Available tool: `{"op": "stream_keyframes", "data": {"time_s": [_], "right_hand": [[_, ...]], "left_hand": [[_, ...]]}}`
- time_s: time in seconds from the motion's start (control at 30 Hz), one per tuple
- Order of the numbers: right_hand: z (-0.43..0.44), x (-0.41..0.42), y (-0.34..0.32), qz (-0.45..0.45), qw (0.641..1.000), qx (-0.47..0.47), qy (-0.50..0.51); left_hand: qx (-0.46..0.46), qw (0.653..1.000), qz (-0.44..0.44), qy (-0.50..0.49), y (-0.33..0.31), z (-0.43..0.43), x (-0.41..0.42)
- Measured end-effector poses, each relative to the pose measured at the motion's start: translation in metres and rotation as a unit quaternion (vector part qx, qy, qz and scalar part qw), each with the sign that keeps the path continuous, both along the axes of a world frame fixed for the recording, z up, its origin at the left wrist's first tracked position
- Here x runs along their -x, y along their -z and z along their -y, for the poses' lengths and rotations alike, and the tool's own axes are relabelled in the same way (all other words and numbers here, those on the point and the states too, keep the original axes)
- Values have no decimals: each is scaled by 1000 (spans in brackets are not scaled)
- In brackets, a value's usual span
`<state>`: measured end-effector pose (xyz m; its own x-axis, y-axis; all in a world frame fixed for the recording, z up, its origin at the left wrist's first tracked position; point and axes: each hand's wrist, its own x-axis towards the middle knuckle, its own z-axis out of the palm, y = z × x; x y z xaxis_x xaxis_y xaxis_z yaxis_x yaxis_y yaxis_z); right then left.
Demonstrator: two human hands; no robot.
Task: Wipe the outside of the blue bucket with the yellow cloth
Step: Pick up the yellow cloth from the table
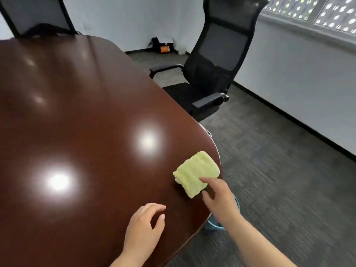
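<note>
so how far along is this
Nothing looks done: the yellow cloth lies folded on the table by its edge. In hand: the right hand reaches onto it, no grip yet; the left hand holds nothing. Left: lift the cloth and wipe the blue bucket, mostly hidden below the table edge.

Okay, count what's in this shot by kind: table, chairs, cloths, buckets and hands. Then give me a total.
Tables: 1, the brown table
Chairs: 2, the black chair at the table's right edge and the second chair at its far end
Cloths: 1, the yellow cloth
Buckets: 1, the blue bucket, mostly hidden below the table edge
Hands: 2, the left hand and the right hand
Total: 7
</note>
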<state>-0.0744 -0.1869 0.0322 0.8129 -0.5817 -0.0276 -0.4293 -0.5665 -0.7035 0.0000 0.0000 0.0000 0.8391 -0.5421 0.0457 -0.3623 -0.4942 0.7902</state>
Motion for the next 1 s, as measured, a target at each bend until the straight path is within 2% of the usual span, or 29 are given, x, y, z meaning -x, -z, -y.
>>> {"op": "stream_keyframes", "data": {"time_s": [0.1,0.13,0.2,0.23,0.37,0.5,0.77,0.97,1.0], "right_hand": [[14,-20,5,-45,988,121,-90],[20,-26,6,-74,979,149,-117],[25,-32,14,-139,959,172,-178],[27,-34,18,-166,947,188,-202],[33,-46,25,-215,910,244,-257],[38,-58,30,-249,887,288,-261],[37,-83,33,-227,885,348,-211],[31,-98,21,-248,862,386,-217],[29,-99,16,-254,858,387,-224]], "left_hand": [[-63,995,66,42,6,2,-9],[-95,992,60,54,13,2,-14],[-152,985,52,69,22,-2,-20],[-181,978,78,74,25,-5,-22],[-277,949,83,127,27,-10,-24],[-296,942,86,133,27,-9,-22],[-283,940,153,110,32,-9,-24],[-275,935,190,115,34,-8,-25],[-279,936,176,120,33,-8,-23]]}}
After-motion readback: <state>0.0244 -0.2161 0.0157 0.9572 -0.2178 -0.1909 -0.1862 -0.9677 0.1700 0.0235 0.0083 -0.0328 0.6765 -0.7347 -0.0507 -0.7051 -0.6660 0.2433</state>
